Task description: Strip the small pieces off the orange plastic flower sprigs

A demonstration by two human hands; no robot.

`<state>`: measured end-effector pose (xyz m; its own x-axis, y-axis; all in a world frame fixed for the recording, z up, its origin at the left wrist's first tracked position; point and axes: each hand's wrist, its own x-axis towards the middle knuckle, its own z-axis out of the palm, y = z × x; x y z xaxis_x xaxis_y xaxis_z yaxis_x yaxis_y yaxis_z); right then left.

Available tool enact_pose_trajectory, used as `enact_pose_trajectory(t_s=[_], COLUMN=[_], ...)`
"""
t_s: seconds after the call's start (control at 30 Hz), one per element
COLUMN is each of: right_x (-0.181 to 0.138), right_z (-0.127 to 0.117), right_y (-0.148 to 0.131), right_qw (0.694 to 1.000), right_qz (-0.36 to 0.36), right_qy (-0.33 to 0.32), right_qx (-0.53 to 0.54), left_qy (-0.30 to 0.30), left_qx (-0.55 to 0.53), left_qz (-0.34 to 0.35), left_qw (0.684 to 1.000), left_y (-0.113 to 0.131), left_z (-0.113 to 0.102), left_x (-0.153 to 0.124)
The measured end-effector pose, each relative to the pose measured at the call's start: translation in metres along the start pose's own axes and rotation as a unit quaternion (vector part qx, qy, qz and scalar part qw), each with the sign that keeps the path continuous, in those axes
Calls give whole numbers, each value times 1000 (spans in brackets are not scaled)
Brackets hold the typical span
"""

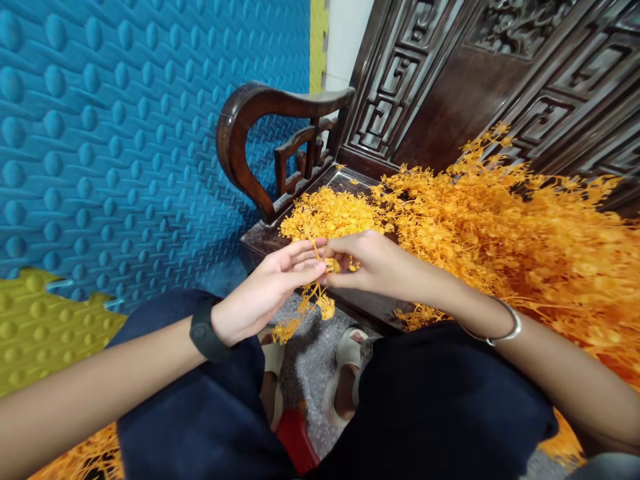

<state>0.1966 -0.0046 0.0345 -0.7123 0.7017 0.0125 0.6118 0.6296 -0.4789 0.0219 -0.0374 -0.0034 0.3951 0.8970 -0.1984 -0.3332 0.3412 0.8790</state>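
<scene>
A small yellow plastic flower sprig (pixel 326 305) is held between my two hands, its lower tip hanging over the gap in front of the bench. My left hand (pixel 273 280) pinches its stem between thumb and fingers. The fingertips of my right hand (pixel 367 263) are closed on yellow florets right beside the left fingertips; the exact grip is partly hidden. Just beyond my hands, a pile of loose yellow florets (pixel 333 213) lies on the dark wooden bench seat (pixel 260 237).
A large heap of orange-yellow artificial flower stems (pixel 530 233) covers the bench to the right. A curved wooden armrest (pixel 280 100) and carved backrest (pixel 450 100) frame the seat. Blue foam mats (pixel 125 133) lie at left. A red object (pixel 297 440) sits between my feet.
</scene>
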Motion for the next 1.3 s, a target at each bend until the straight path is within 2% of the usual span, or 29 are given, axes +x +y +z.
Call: enact_pose_trajectory(t_s=[0.2,0.33,0.4,0.6,0.8,1.1,1.3], right_x=[-4,-6,-8,-12,-12,-10,-4], right_z=[-8,-12,-14,-18,-21,-30,-27], right_y=[-1,-4,-5,3,17,27,23], right_qw=[996,992,991,974,949,928,927], right_qz=[-44,-33,-22,-4,9,9,-11], right_qy=[-40,-92,-112,-184,-250,-297,-297], right_qx=[64,82,74,136,191,224,227], left_qy=[6,-31,-51,-79,-101,-109,-97], left_qx=[88,204,228,246,303,300,310], left_qz=[-1,1,0,-6,20,36,34], left_qw=[996,979,972,966,947,947,945], left_y=[5,3,1,-4,-3,1,4], left_z=[0,-1,-3,-4,-1,2,4], left_x=[-3,-3,-2,-2,-6,-6,-10])
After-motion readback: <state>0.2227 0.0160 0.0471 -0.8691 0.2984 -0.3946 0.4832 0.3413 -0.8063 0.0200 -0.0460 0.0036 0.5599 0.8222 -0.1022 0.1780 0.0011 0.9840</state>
